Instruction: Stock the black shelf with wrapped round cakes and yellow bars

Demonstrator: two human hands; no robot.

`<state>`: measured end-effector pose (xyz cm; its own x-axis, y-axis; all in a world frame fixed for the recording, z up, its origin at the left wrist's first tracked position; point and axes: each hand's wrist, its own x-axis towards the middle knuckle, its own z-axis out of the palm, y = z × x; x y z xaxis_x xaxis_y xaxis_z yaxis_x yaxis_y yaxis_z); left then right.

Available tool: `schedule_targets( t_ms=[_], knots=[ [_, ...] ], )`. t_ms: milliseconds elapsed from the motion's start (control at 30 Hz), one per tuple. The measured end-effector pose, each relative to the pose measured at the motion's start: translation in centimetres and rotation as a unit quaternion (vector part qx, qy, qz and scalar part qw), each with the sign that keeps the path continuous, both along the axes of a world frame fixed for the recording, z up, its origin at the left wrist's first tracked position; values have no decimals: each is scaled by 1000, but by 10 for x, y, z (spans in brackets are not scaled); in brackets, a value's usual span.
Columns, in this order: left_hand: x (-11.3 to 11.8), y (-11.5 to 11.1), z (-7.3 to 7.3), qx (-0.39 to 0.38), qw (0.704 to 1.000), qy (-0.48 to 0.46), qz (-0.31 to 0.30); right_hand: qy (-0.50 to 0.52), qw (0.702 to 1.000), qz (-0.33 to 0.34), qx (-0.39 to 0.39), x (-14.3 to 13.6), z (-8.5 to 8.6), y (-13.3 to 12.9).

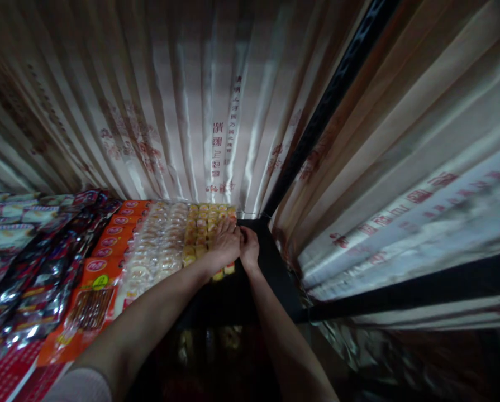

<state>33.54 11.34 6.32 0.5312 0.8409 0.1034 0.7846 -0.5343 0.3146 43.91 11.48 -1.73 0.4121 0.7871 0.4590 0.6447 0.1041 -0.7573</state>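
Small yellow wrapped packages [201,223] stand in tight rows at the right end of the goods on a black shelf [270,262]. Across the right-hand rows lies my left hand [227,243], its fingers stretched out over the package tops. My right hand [248,245] is beside it at the outer edge of the rows, fingers curled inward and close to my left hand. Whatever is between those curled fingers is hidden. Part of the front rows is covered by my left hand and wrist.
Left of the yellow rows lie clear-wrapped pale round items [166,240], orange packets [101,268], and dark shiny packets [44,290]. Pleated printed curtains [216,111] hang behind and to the right. A black post [317,128] rises at the shelf's back corner.
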Motion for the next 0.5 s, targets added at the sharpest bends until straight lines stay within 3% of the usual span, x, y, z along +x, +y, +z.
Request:
schedule_targets(
  t_ms=[200,367,500],
  knots=[
    [0,-59,9,-33,996,-58,-64,68,997,-2,-30,-13,11,-67],
    [-14,-117,4,-88,983,-114,-112,72,997,-17,-16,-24,21,-134],
    [-40,-174,-3,-99,975,-142,-138,123,992,-7,-6,-44,6,-196]
  ],
)
